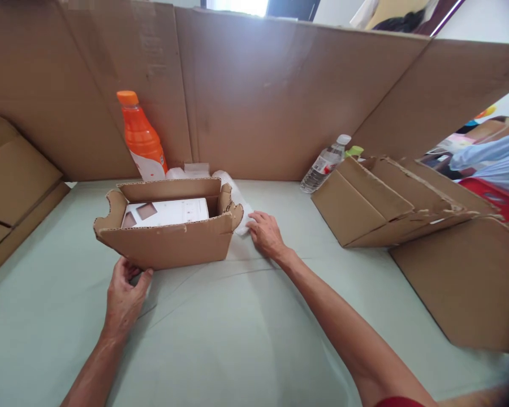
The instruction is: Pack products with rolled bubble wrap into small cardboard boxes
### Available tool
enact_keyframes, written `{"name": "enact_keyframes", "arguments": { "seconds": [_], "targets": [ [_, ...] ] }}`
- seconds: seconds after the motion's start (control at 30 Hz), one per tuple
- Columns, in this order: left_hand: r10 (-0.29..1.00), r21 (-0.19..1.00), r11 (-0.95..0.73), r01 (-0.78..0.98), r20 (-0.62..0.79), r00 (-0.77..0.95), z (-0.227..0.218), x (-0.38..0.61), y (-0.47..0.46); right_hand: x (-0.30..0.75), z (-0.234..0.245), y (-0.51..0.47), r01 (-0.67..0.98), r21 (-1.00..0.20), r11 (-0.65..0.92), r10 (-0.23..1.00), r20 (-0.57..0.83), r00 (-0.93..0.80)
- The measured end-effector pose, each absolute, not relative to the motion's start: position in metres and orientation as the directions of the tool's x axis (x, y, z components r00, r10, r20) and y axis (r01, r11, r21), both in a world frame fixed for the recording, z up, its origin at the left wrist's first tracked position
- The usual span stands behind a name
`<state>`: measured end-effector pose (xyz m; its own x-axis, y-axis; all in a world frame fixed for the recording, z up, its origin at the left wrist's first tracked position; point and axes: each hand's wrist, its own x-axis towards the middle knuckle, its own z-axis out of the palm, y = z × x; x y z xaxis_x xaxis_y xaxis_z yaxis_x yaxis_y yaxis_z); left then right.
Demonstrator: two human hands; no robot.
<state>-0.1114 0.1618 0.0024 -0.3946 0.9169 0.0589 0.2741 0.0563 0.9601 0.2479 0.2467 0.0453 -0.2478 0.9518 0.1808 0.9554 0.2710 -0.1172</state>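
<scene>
An open cardboard box stands on the pale green table, with a white printed carton lying inside it. My left hand is closed at the box's lower left corner, thumb in front and the other fingers partly hidden. To the right of the box, my right hand has its fingers on a strip of whitish translucent plastic wrap. This wrap runs behind the box, where part of it is hidden.
Behind stands a tall cardboard wall. An orange drink bottle is at the back left, a clear water bottle at the back right. Open cardboard boxes occupy the right side, and another cardboard box the left edge.
</scene>
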Motion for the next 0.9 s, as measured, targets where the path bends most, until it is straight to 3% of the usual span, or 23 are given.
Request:
{"name": "enact_keyframes", "arguments": {
  "seconds": [0.13, 0.27, 0.4, 0.57, 0.7, 0.9],
  "targets": [
    [0.907, 0.984, 0.064, 0.169, 0.014, -0.422, 0.005, -0.111, 0.162, 0.244, 0.066, 0.193, 0.932, -0.109, 0.345, 0.924, 0.213, -0.317],
    [0.912, 0.988, 0.078, 0.130, -0.018, -0.411, 0.011, -0.110, 0.151, 0.254, 0.082, 0.111, 0.817, -0.329, 0.474, 0.878, 0.245, -0.411],
    [0.911, 0.977, 0.093, 0.194, -0.005, -0.413, 0.019, -0.104, 0.124, 0.261, 0.082, 0.091, 0.819, -0.498, 0.284, 0.956, 0.215, -0.201],
    [0.904, 0.925, 0.027, 0.379, 0.139, -0.404, 0.026, -0.089, 0.074, 0.240, 0.059, 0.108, 0.876, -0.422, 0.232, 0.969, 0.023, -0.245],
    [0.960, 0.842, -0.025, 0.539, 0.171, -0.224, 0.033, -0.071, 0.042, 0.223, 0.046, 0.105, 0.893, -0.401, 0.205, 0.977, 0.022, -0.214],
    [0.922, 0.720, -0.384, 0.578, 0.336, 0.194, 0.044, -0.038, 0.031, 0.219, 0.061, 0.068, 0.859, -0.465, 0.213, 0.976, 0.057, -0.211]
  ]
}}
